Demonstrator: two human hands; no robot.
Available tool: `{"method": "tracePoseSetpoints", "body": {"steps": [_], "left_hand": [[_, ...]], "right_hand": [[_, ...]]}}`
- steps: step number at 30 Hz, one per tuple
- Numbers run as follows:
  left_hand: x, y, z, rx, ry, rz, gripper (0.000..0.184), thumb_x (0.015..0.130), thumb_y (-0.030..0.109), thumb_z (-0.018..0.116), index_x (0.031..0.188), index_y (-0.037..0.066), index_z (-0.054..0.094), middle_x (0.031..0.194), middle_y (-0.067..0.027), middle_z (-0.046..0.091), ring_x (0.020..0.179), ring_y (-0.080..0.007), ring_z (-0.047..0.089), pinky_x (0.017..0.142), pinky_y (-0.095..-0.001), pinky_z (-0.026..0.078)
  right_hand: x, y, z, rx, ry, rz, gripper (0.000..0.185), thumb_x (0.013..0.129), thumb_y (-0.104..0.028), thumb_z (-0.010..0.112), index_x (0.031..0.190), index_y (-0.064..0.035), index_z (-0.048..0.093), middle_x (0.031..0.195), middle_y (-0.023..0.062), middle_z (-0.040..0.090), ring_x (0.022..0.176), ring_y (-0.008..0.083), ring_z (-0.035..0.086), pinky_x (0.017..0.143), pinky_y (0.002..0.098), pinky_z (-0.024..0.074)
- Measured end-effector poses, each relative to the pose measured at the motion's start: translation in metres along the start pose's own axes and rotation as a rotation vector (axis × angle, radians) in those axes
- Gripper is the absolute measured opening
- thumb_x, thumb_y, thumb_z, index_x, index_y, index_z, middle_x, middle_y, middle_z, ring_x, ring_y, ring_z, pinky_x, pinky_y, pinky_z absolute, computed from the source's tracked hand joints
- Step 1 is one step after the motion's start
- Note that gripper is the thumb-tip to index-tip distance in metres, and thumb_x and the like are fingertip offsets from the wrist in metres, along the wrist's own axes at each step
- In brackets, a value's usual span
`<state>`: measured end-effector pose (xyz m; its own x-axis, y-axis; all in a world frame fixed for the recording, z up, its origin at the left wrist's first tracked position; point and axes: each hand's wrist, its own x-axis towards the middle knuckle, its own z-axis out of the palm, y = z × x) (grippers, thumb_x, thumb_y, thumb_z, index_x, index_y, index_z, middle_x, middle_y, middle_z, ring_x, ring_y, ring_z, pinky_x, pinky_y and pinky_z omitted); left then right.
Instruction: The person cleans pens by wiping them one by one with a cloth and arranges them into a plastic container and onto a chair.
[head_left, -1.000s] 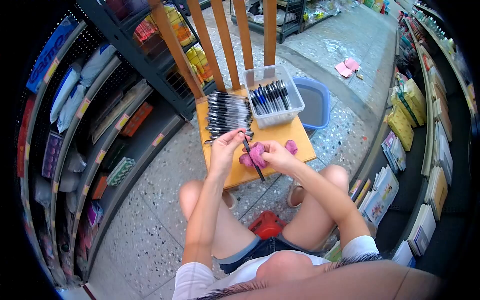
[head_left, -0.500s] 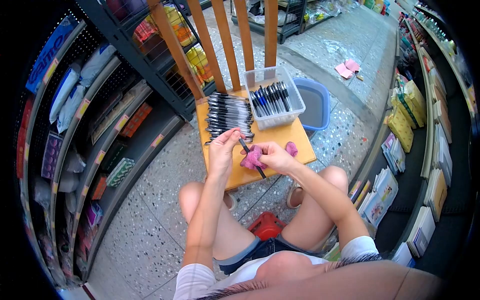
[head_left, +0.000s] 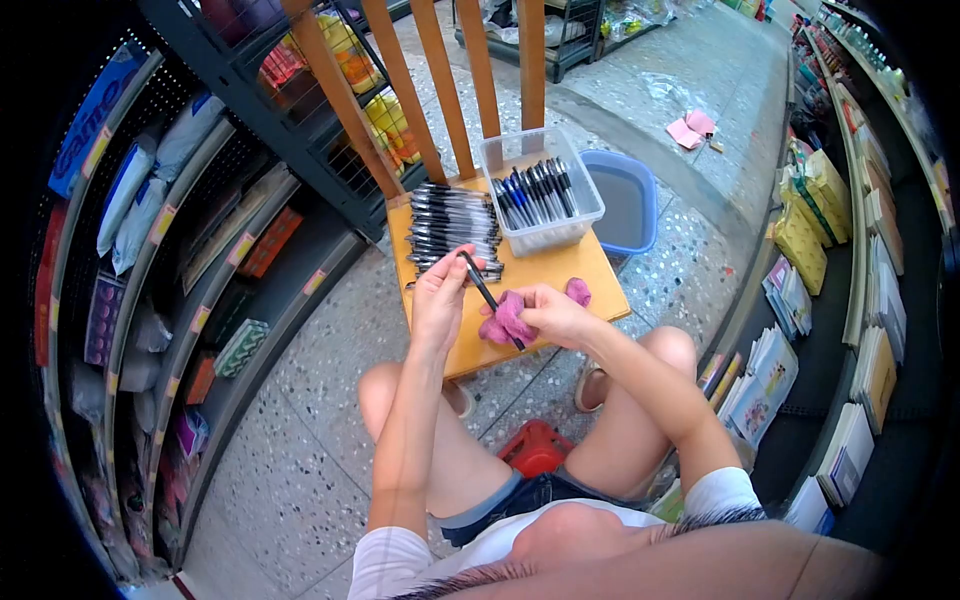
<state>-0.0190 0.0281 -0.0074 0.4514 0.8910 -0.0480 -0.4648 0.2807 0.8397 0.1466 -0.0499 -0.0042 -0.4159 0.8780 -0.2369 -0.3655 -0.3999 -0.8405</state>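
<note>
My left hand (head_left: 440, 297) pinches the upper end of a black pen (head_left: 479, 281), which slants down to the right. My right hand (head_left: 550, 315) is closed on a pink cloth (head_left: 511, 316) that wraps round the lower part of the pen. Both hands are above the front of a wooden chair seat (head_left: 470, 357). Beyond my left hand, a row of pens (head_left: 455, 222) lies side by side on the seat. A clear plastic box (head_left: 553, 237) at the seat's back right holds several more pens. Another bit of pink cloth (head_left: 578, 291) rests right of my right hand.
A blue basin (head_left: 632, 247) of greyish water stands on the floor behind the chair's right side. Stocked shelves curve along the left (head_left: 215, 340) and right (head_left: 850, 330). A red stool (head_left: 535, 446) is between my legs. Pink paper (head_left: 690, 129) lies farther off on the floor.
My left hand has risen slightly with the pen's upper end. The pink cloth now sits nearer the pen's lower end, with less of the pen sticking out below it.
</note>
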Motion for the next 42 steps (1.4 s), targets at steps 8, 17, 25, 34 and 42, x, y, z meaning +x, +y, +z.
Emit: {"method": "tracePoseSetpoints", "body": {"steps": [8,17,25,34,42], "left_hand": [[-0.004,-0.009,0.006,0.065,-0.094,-0.099,0.030,0.090,0.018,0.055,0.112,-0.002,0.055,0.092,-0.0068,0.065,0.078,-0.0092,0.058,0.071,-0.0218,0.045],[0.006,0.002,-0.013,-0.011,0.089,0.039,0.029,0.090,0.017,0.054,0.112,-0.002,0.054,0.092,-0.0082,0.065,0.086,-0.0116,0.058,0.081,-0.0249,0.041],[0.006,0.012,-0.017,0.034,0.201,0.092,0.025,0.088,0.016,0.057,0.106,-0.001,0.059,0.091,-0.0077,0.065,0.084,-0.0111,0.058,0.080,-0.0234,0.042],[0.000,-0.006,0.000,0.197,0.196,0.029,0.015,0.081,0.010,0.066,0.092,0.001,0.060,0.084,-0.0045,0.064,0.077,-0.0096,0.058,0.073,-0.0222,0.045],[0.003,-0.008,-0.009,0.125,0.217,0.078,0.014,0.081,0.009,0.065,0.092,0.001,0.061,0.084,-0.0060,0.064,0.076,-0.0107,0.058,0.073,-0.0231,0.045]], "right_hand": [[0.011,0.013,-0.011,0.102,0.106,-0.056,0.022,0.081,0.001,0.045,0.097,0.0004,0.059,0.081,0.0055,0.062,0.070,0.0105,0.058,0.064,0.0230,0.0452],[0.007,0.013,-0.005,-0.035,-0.028,-0.054,0.035,0.075,0.009,0.039,0.104,0.0072,0.058,0.092,0.0108,0.063,0.084,0.0162,0.061,0.077,0.0259,0.0463],[0.002,0.011,-0.009,-0.211,-0.010,-0.056,0.031,0.075,0.005,0.047,0.104,0.0054,0.058,0.088,0.0050,0.062,0.080,0.0086,0.058,0.074,0.0216,0.0448],[0.002,0.009,-0.004,-0.223,0.112,-0.090,0.034,0.076,0.005,0.047,0.108,0.0029,0.058,0.086,0.0011,0.061,0.075,0.0050,0.055,0.067,0.0195,0.0438],[0.005,0.011,-0.002,-0.193,0.083,-0.071,0.028,0.079,0.002,0.048,0.103,0.0018,0.060,0.086,0.0006,0.061,0.074,0.0045,0.054,0.065,0.0193,0.0425]]}}
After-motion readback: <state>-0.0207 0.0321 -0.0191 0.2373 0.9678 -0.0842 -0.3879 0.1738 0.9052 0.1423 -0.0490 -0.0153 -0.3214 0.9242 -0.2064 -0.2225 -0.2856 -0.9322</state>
